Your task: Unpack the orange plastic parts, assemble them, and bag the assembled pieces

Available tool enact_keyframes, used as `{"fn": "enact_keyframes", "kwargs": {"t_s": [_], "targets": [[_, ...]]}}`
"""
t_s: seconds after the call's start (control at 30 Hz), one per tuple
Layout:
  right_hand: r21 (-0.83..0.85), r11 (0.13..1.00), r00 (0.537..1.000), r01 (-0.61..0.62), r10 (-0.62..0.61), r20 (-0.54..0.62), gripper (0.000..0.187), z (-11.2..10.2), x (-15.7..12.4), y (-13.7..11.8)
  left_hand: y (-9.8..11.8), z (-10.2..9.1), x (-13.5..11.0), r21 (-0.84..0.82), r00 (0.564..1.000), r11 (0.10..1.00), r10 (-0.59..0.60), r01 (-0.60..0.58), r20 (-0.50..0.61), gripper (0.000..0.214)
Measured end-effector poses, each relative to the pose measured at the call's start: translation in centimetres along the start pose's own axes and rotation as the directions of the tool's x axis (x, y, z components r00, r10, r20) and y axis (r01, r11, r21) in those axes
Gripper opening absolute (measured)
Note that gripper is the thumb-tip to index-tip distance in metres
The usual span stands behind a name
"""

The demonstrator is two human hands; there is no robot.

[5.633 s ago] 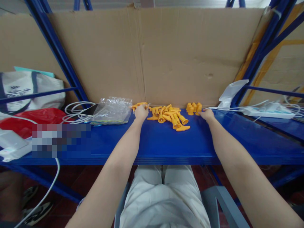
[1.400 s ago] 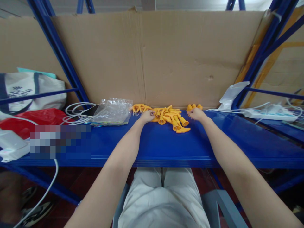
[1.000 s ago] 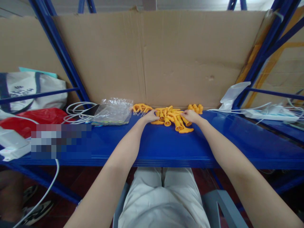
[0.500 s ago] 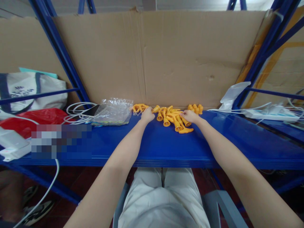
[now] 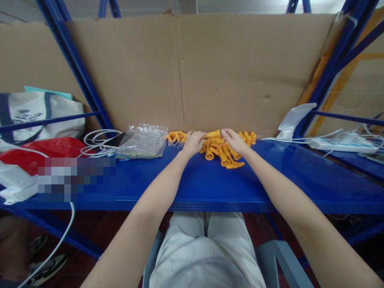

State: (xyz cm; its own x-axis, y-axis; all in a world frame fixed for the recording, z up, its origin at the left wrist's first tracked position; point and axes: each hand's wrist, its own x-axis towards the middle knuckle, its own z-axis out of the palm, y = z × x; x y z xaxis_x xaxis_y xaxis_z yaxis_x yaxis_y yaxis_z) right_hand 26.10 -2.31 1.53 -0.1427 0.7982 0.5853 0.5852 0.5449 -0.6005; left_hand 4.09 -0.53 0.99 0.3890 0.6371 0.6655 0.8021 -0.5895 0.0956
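Head view, seated at blue shelf (image 5: 195,188), cardboard (image 5: 240,72) standing behind it.

Left hand (image 5: 193,142): fingers closed narrow on the thin end of one yellow piece (image 5: 213,134), which is held level, just above the pile (image 5: 220,154) and clear of the shelf.
Right hand (image 5: 235,141): fingers loosely extended, tips at the flared end of the piece. Cannot tell whether they pinch it or only touch.

Pile lies between the two hands, pieces crossed over one another. Small caps (image 5: 249,138) stand in a cluster just right of the right hand, against the cardboard. Hooks (image 5: 177,137) lie just left of the left hand; a clear bag (image 5: 144,140) is beside those.

Judgement on handling: the piece is small and smooth, so a pinch near each end should steady it better than one at mid-length. Keep it low over the pile so a slip drops it among its like. Keep wrists off the pile, since the crossed pieces look easy to scatter toward the shelf edge.
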Motion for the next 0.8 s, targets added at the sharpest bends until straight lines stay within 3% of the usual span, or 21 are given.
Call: {"fn": "enact_keyframes", "kwargs": {"t_s": [0.13, 0.3, 0.47, 0.63, 0.8], "targets": [[0.188, 0.981, 0.999, -0.044, 0.04, 0.022, 0.038, 0.1, 0.2, -0.6, 0.5, -0.1, 0.2, -0.015, 0.994, 0.994, 0.11, -0.11, 0.0, 0.046], [0.281, 0.95, 0.987, -0.137, 0.107, 0.121, 0.026, -0.1, 0.3, -0.8, 0.2, 0.0, 0.3, -0.003, 0.99, 0.991, 0.136, -0.136, 0.033, 0.043], [0.284, 0.959, 0.992, -0.006, -0.03, 0.124, 0.021, -0.2, 0.5, 0.1, 0.2, 0.2, 0.2, 0.035, 0.989, 0.991, 0.128, -0.132, 0.078, 0.043], [0.049, 0.977, 0.964, 0.208, -0.213, 0.156, 0.028, -1.1, 0.6, 0.7, 0.4, 0.3, 0.3, 0.047, 0.988, 0.994, 0.096, -0.103, 0.124, 0.047], [-0.248, 0.895, 0.926, 0.37, -0.332, 0.18, 0.037, -1.6, 0.3, 0.0, 0.9, 0.0, 0.2, -0.06, 0.981, 0.995, 0.095, -0.086, 0.172, 0.047]]}}
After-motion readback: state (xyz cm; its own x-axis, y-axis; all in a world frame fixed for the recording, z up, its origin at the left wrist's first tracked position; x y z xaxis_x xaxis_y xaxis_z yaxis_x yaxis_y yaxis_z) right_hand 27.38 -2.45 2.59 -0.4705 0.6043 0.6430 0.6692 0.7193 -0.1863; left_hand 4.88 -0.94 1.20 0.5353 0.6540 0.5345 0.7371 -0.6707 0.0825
